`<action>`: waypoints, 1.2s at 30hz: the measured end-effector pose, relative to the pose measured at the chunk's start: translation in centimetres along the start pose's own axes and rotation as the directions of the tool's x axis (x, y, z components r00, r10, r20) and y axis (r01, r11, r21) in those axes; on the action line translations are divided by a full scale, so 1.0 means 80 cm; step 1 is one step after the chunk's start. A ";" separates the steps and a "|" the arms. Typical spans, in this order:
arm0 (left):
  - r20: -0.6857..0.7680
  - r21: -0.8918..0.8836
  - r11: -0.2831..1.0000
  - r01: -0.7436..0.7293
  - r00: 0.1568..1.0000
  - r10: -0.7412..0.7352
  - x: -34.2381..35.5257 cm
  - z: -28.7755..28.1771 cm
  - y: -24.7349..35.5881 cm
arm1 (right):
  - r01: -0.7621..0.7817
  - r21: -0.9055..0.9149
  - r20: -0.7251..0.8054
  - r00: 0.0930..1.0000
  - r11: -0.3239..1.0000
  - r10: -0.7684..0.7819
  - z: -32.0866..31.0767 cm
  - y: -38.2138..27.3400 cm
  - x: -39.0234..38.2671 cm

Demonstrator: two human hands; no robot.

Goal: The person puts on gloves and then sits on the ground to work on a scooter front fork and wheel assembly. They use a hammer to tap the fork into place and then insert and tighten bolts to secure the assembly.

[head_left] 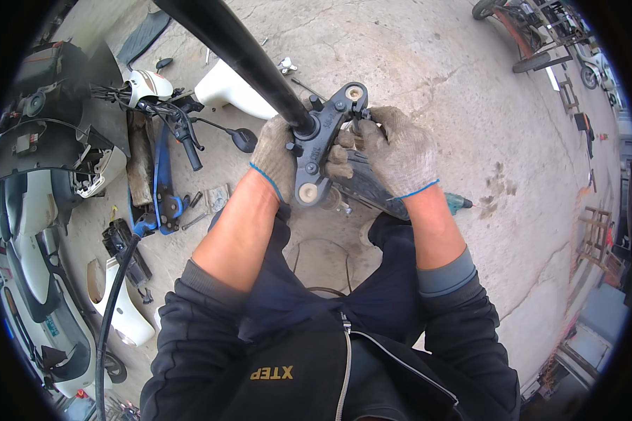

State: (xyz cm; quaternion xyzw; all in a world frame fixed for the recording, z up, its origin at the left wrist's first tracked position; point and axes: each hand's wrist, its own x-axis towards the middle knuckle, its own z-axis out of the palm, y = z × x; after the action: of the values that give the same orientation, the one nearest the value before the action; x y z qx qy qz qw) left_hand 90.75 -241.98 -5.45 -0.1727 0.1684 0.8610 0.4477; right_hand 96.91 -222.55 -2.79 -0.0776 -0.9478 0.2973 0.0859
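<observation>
A black metal fork clamp (319, 151) with pale round end holes is held in front of me, and a thick black tube (239, 59) rises from it toward the upper left. My left hand (274, 156), in a dirty knit glove with a blue cuff edge, is closed around the clamp's left side beside the tube. My right hand (402, 151), gloved alike, has thumb and fingers pinched together at the clamp's far right end; what is between them is too small to make out. Gloved fingertips show past the clamp's right edge.
A black plastic part (369, 186) and a green power drill (458, 203) lie below my right hand. To the left are a blue metal stand (163, 161), scooter handlebars (186, 137), white body panels (123, 309) and a parked scooter (31, 231). A wheeled frame (534, 35) stands far right.
</observation>
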 end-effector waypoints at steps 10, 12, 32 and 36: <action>0.129 0.008 1.000 0.030 0.991 -0.031 0.001 -0.011 0.003 | 0.006 0.029 -0.010 1.000 1.000 -0.006 0.005 0.007 0.000; 0.143 -0.004 0.999 0.046 0.989 -0.045 0.003 -0.013 0.003 | -0.017 0.024 0.071 0.997 1.000 0.015 0.005 0.007 0.001; 0.149 0.071 0.997 0.006 0.989 -0.016 0.007 -0.012 0.001 | -0.072 0.023 0.134 0.989 0.997 0.068 -0.002 0.008 0.004; 0.081 0.091 0.996 0.003 0.997 -0.010 0.002 -0.008 -0.002 | -0.064 0.076 0.040 0.997 0.995 0.061 -0.002 0.005 0.003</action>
State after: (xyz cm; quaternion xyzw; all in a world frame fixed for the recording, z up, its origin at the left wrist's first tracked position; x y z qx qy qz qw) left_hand 90.86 -242.09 -6.12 -0.1176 0.1887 0.8572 0.4645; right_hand 96.72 -222.06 -2.89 -0.0983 -0.9340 0.3378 0.0618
